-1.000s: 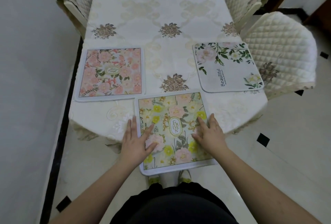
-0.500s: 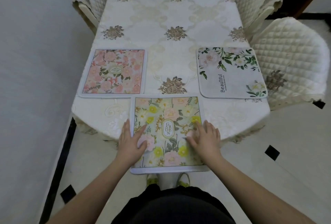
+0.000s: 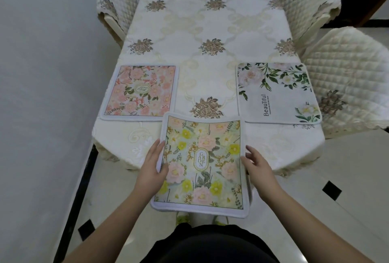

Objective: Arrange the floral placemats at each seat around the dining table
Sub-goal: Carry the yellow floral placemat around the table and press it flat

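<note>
The yellow and pink floral placemat (image 3: 202,161) marked "GARDEN" is at the near end of the dining table (image 3: 210,23), with its near half hanging past the table's edge and its far edge curled up. My left hand (image 3: 151,170) grips its left edge, thumb on top. My right hand (image 3: 257,168) holds its right edge. A pink floral placemat (image 3: 141,90) lies flat at the left seat. A white placemat (image 3: 275,94) with green leaves and the word "Beautiful" lies flat at the right seat.
Quilted cream chairs stand at the far left (image 3: 117,10), far right (image 3: 311,4) and near right (image 3: 347,69). A white wall runs close along the left. The pale floor has black diamond tiles (image 3: 331,190).
Both hands slid from lying flat on the garden placemat out to its side edges and took hold. The mat's far edge has lifted off the cloth.
</note>
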Action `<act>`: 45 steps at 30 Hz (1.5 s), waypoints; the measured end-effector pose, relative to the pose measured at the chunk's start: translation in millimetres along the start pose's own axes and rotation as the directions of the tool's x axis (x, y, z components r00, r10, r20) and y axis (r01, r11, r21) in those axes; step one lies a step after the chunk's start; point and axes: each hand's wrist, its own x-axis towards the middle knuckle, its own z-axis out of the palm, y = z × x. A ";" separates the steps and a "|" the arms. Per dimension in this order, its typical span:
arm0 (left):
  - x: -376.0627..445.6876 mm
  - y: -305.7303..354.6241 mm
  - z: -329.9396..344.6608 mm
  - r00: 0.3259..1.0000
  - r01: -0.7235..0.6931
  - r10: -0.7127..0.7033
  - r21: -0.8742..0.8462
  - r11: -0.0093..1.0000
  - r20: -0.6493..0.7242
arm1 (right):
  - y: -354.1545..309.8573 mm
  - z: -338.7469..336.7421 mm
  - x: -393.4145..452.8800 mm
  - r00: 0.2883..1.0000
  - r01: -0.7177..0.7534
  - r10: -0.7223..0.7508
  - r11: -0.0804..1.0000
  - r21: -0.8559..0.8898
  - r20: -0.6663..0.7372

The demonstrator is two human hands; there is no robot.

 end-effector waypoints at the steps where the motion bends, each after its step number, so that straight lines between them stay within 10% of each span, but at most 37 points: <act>1: 1.6 -2.3 0.9 0.998 0.064 -0.065 -0.066 0.996 -0.011 | 1.2 -0.4 0.2 0.999 -0.013 0.013 1.000 -0.003 0.039; 7: 3.0 7.2 1.3 0.912 0.402 -0.402 -0.370 0.838 0.080 | 14.3 3.0 1.0 0.986 0.063 -0.032 0.980 -0.190 0.165; 29: -10.3 84.2 -57.8 0.974 0.108 -0.187 -0.461 0.881 -0.129 | -70.4 -50.2 -26.7 0.958 0.268 -0.275 0.959 0.089 0.083; 45: 3.8 113.9 -71.2 0.991 -0.061 0.100 -0.355 0.933 0.093 | -47.7 -48.8 -119.6 0.932 0.238 -0.197 0.966 0.104 -0.305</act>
